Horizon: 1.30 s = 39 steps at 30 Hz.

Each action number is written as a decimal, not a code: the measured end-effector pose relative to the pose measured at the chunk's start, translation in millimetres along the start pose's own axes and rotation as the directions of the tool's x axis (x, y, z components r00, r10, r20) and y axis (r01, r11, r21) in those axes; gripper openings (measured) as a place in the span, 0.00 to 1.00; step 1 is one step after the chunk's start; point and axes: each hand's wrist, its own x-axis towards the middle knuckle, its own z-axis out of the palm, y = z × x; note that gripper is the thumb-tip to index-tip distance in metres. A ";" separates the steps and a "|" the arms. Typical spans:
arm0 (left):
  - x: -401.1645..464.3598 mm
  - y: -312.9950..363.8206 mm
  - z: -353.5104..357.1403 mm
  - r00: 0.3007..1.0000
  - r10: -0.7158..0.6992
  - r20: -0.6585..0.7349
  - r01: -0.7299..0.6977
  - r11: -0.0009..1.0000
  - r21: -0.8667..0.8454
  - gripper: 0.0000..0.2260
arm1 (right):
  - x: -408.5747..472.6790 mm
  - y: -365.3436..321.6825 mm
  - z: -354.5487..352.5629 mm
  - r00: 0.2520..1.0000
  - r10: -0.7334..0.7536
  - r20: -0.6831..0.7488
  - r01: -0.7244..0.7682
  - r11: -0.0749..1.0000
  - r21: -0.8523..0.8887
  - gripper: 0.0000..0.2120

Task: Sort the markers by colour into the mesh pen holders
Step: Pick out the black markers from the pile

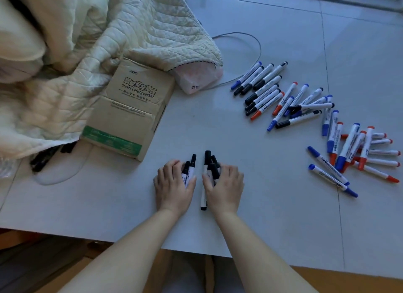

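Gripping black markers in both hands: left hand [174, 184] curling its fingers [172, 167] round a couple of black markers [189, 168], right hand [224, 187] clutching a thicker bunch [210, 166], caps pointing away, one marker [204, 200] hanging lower than the rest, near the front of the table [122, 205].

Risking, by judgement, that low marker slipping free and rolling toward the table edge, being smooth, round and only loosely caught. Also risking a spill from the overfull right bunch on lifting, plastic barrels sliding against each other.

Lying well apart to the right: a loose pile [301, 109] of blue, red and black markers, crossing and overlapping, likely to roll if nudged. No mesh holder showing anywhere, so drop-off point unknown.

Sitting at left: a creased cardboard box [128, 111], a quilted, soft blanket [109, 35], a thin looping cable [250, 39]. Table glossy, hard, pale.
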 end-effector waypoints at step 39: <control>174.9 185.6 -30.0 0.976 0.126 0.178 -0.133 0.991 0.027 0.19 | 206.3 94.2 -161.4 0.798 0.546 0.255 -0.593 0.787 0.169 0.22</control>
